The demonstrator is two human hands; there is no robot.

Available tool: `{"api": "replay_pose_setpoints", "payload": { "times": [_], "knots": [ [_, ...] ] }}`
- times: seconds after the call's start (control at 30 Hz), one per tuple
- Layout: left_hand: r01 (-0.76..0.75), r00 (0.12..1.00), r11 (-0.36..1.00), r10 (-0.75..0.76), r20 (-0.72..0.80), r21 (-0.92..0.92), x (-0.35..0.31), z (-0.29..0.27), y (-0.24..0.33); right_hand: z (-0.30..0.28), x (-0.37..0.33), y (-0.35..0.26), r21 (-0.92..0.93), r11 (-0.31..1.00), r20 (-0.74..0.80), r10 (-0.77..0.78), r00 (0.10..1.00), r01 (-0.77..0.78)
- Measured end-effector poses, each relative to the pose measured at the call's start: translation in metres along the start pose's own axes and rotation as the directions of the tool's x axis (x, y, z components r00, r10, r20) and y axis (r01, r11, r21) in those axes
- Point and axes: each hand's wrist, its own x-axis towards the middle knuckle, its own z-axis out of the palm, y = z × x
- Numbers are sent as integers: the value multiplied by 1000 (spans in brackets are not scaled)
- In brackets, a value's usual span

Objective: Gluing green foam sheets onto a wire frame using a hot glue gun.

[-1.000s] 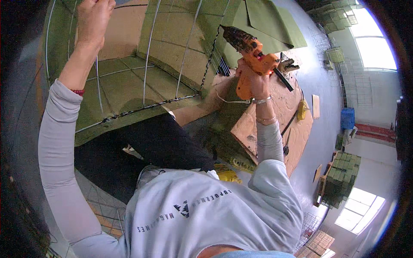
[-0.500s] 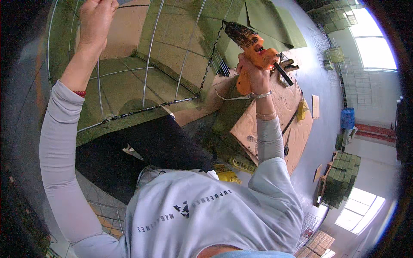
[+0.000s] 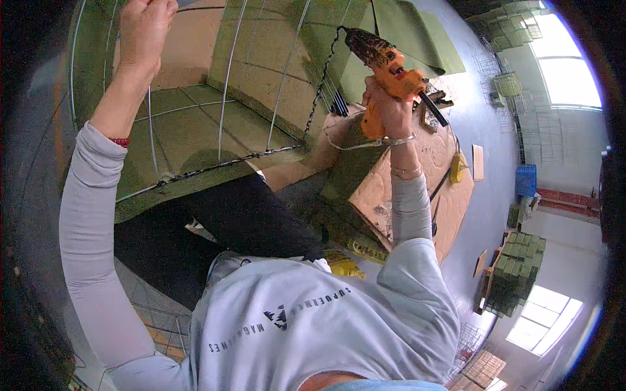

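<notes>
An orange hot glue gun [image 3: 394, 73] is in my right hand [image 3: 386, 107], fingers closed round its handle. Dried black glue coats its nozzle, and a black glue stick [image 3: 433, 108] pokes out of the back. The nozzle tip meets the top of a beaded black glue line [image 3: 320, 85] on the wire frame [image 3: 227, 78] of a box lined with green sheet [image 3: 189, 114]. Another black line runs along the box's near edge. My left hand [image 3: 147, 32] is closed at the frame's upper left; what its fingers grip is hidden.
On the right lies a stained cardboard sheet [image 3: 417, 189] with a dark cord and a yellow tag [image 3: 458, 168]. Loose green sheet [image 3: 417, 39] is behind the gun. Farther right are a blue crate [image 3: 526, 180] and stacked green blocks [image 3: 518, 267]. My legs are under the box.
The glue gun and my right hand have shifted slightly right, with the nozzle tip a little higher along the frame edge. My left hand stays almost in place.
</notes>
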Motion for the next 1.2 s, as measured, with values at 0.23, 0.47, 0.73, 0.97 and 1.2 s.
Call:
{"api": "replay_pose_setpoints", "payload": {
  "times": [0.23,0.47,0.73,0.97,1.2],
  "knots": [
    [16,1000,1000,-16,-12,-7,0,-6,-3,4,6,-4,6,1000,32,-10,999,10],
    [-9,1000,1000,10,-20,19,-1,-8,0,11,8,-12,12,1000,29,-4,1000,4],
    [18,1000,1000,-18,-23,-7,1,-12,-3,12,14,-15,2,1000,7,27,1000,-27],
    [19,1000,1000,-19,-11,-6,-1,-16,-3,14,22,-19,14,999,5,-33,999,33],
    [20,1000,999,-20,-5,-38,0,-15,-5,18,22,-28,-8,1000,0,-11,1000,11]
  ]
}}
